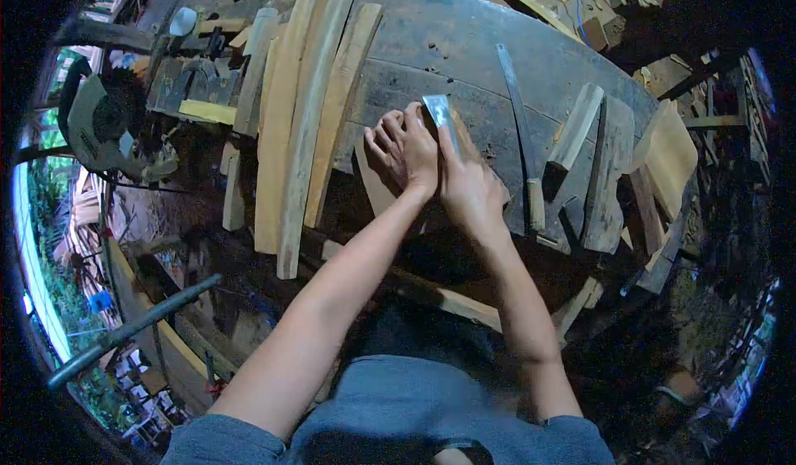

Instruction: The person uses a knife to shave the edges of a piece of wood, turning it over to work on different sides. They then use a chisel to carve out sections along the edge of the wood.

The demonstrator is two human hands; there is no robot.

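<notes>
My right hand [471,190] is closed around a tool with a flat, shiny, square-ended metal blade [437,110], which looks like a wide chisel. Its index finger lies along the blade, and the handle is hidden in the palm. Just left of the blade, my left hand [408,150] presses its curled fingers onto a wooden board [373,181]. Most of that board is covered by my hands. Another pale edge of wood [469,138] shows to the right of the blade. Both hands are over the near edge of the dark workbench [473,30].
Several long wooden strips [308,125] lie left of my hands. A circular saw [104,117] stands at the far left. On the right are a metal ruler [516,100], a wood-handled tool [536,204], wood blocks [577,127] and a curved wooden piece [670,158].
</notes>
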